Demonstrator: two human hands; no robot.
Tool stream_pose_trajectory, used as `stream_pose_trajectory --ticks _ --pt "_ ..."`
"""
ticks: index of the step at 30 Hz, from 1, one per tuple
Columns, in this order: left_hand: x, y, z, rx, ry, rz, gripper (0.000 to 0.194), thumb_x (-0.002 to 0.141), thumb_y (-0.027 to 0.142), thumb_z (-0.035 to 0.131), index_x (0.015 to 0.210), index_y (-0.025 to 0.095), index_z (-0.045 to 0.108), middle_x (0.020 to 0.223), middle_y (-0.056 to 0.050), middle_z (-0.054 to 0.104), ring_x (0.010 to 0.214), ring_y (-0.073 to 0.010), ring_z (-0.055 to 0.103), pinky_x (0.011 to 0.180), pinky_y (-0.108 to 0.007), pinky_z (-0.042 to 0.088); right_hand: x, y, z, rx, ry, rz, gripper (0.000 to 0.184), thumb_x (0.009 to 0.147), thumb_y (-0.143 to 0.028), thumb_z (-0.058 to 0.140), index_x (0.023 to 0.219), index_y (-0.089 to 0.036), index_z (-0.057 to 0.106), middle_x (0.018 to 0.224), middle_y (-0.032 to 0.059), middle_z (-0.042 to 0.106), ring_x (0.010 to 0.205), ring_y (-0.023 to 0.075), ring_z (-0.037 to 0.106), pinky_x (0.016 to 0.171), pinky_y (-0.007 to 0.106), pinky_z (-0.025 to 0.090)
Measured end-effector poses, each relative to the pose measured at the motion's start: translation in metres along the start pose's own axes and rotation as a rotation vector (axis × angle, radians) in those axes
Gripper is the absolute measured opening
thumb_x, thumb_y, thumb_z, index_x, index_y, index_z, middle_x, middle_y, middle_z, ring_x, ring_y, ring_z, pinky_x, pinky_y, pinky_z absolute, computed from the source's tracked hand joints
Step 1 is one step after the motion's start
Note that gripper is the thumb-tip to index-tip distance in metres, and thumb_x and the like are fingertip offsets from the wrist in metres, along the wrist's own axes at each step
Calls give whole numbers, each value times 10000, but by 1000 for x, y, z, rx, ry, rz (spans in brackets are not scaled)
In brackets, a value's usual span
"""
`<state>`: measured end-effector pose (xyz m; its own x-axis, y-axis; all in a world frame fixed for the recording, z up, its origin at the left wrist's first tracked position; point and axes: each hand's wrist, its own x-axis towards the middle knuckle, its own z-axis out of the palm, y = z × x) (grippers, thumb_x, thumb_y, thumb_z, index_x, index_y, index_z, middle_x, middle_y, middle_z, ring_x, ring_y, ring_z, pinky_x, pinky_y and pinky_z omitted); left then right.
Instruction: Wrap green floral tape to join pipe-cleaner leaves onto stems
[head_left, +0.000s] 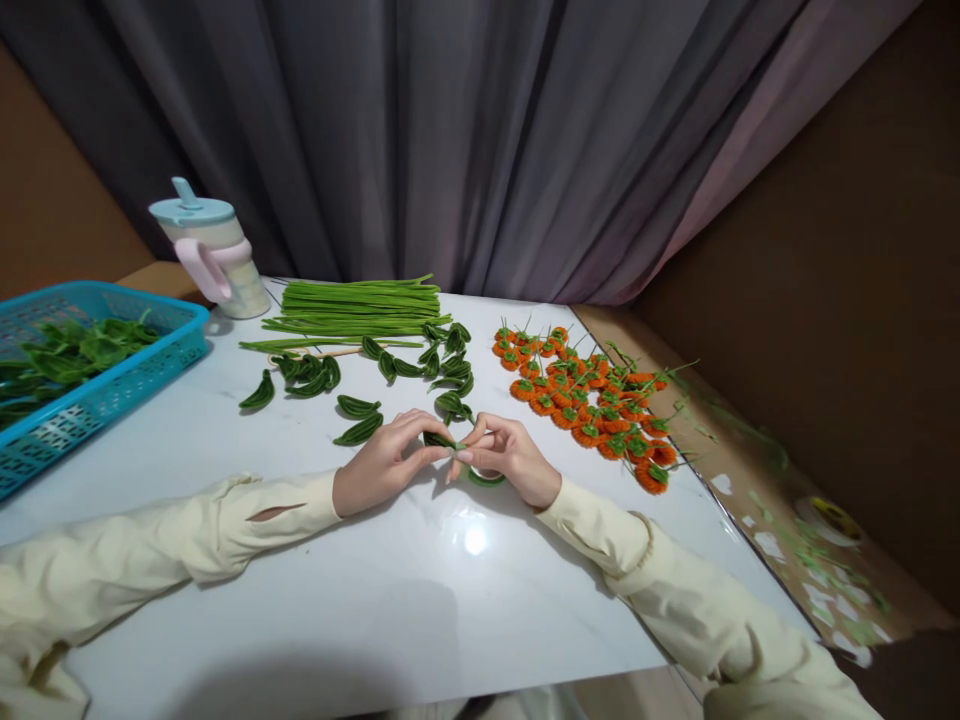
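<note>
My left hand [386,465] pinches a dark green fuzzy pipe-cleaner leaf [437,440] between thumb and fingertips. Against the leaf's end, the thumb and fingers of my right hand [517,460] are pressed together. What exactly the right fingertips hold is too small to tell. Just under that hand is a green ring-shaped thing [486,479], perhaps a roll of tape, partly covered by the fingers. More curved dark green leaves [358,430] lie beyond and to the left of my hands. Behind them is a bundle of bright green pipe-cleaner stems [352,310].
Many orange fuzzy pieces with green tops [589,405] spread to the right. A blue basket [112,420] with green leafy pieces stands at left, near a lidded cup [214,255]. Scraps [817,570] litter a brown surface beyond the table's right edge. A grey curtain [420,140] hangs behind.
</note>
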<state>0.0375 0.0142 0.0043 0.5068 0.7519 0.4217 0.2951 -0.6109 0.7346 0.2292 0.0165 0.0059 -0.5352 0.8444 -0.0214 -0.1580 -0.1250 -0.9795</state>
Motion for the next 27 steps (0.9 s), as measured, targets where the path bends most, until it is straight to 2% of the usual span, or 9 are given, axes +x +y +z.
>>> stream_pose_trajectory --ticks 4,8,12,15,18,22,27 --pt "-1 0 0 41 64 47 109 875 246 496 911 168 564 868 -54 596 839 -173 536 770 -300 396 0 1 -2 -28 0 24 317 673 -349 706 691 -165 449 633 56 690 391 70 464 401 193 272" --pt "0 -2 -1 110 79 162 111 885 218 484 917 174 580 851 -55 609 827 -175 536 766 -312 376 1 1 -4 -45 -8 28 322 675 -371 696 692 -165 449 649 63 693 396 71 458 393 197 270" --pt "0 -2 -1 153 68 206 112 884 187 479 895 174 590 821 -50 608 814 -173 536 747 -308 368 1 2 -3 -43 -21 25 309 679 -352 701 686 -163 456 654 66 698 460 99 533 440 209 334" --pt "0 1 0 152 76 176 121 886 181 468 851 169 583 796 -44 602 793 -167 533 742 -304 368 0 2 -1 -18 -16 5 288 682 -317 709 683 -161 466 643 56 699 567 141 618 544 241 415" --pt "1 5 1 141 79 111 128 886 184 454 832 169 569 801 -40 607 789 -165 533 752 -303 375 -1 3 2 0 7 -14 282 679 -301 715 688 -164 469 644 45 701 621 160 649 607 267 445" --pt "2 7 2 124 50 1 122 877 189 449 828 174 560 816 -34 608 797 -163 531 758 -295 389 -2 3 3 -10 33 -33 288 679 -313 714 692 -168 465 648 42 702 632 164 651 633 292 460" --pt "2 9 1 35 24 -65 124 863 197 461 807 172 569 812 -30 597 785 -153 541 726 -260 409 -2 3 3 -30 39 -46 293 683 -329 710 698 -169 465 657 46 700 625 166 642 630 302 458"
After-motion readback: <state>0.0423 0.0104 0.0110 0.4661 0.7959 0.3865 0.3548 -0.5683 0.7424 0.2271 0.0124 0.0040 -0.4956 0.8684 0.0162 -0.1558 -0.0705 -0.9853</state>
